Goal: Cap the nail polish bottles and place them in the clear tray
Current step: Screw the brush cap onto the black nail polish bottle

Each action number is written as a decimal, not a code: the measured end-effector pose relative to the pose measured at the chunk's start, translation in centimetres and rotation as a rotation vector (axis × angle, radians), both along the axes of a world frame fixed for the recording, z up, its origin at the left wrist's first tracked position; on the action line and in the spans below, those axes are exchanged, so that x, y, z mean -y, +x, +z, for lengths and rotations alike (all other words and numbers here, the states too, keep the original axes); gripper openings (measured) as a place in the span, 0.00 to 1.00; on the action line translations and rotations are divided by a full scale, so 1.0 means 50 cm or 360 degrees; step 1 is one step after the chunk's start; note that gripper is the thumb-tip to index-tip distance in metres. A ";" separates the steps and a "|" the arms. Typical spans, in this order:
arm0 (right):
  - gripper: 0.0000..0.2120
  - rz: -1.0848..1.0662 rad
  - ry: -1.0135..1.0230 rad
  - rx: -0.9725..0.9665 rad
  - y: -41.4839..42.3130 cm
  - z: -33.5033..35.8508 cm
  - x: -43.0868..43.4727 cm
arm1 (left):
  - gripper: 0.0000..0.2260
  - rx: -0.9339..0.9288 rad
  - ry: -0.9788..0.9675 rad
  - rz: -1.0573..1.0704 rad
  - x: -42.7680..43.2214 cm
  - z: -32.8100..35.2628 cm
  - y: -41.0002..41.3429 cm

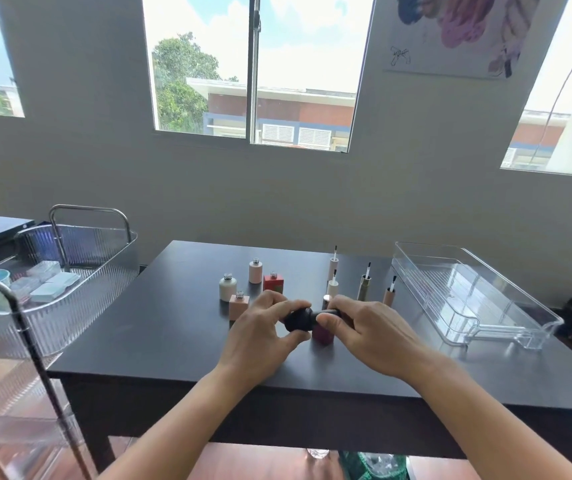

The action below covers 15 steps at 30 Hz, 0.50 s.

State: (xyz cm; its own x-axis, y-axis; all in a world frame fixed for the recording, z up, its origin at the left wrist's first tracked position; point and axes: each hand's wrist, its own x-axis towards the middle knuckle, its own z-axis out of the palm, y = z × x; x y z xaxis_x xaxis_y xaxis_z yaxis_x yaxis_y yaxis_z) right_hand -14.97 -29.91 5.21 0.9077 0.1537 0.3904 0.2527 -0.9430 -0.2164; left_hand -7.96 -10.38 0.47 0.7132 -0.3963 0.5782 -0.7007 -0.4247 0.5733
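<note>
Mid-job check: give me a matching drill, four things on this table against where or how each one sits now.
1 black bottle
2 red bottle
3 white bottle
4 clear tray

A leftmost bottle, uncapped
B right end of table, no bottles inside
C held sideways between left hand and right hand
D square, uncapped, behind the hands

Pairs: 1-C, 2-D, 3-A, 4-B

left hand (260, 336) and right hand (371, 332) meet (fingers curled).
</note>
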 end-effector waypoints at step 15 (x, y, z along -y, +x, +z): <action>0.14 -0.0028 0.0111 -0.0005 0.008 -0.013 -0.008 | 0.18 0.0104 0.0049 0.0045 0.000 0.010 -0.019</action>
State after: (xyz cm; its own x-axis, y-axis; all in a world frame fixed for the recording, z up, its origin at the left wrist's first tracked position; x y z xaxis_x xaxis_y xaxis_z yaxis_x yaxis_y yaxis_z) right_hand -14.59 -29.49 4.55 0.9113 0.1102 0.3967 0.2353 -0.9300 -0.2823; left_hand -8.92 -10.39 0.97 0.6855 -0.3948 0.6117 -0.7237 -0.4614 0.5132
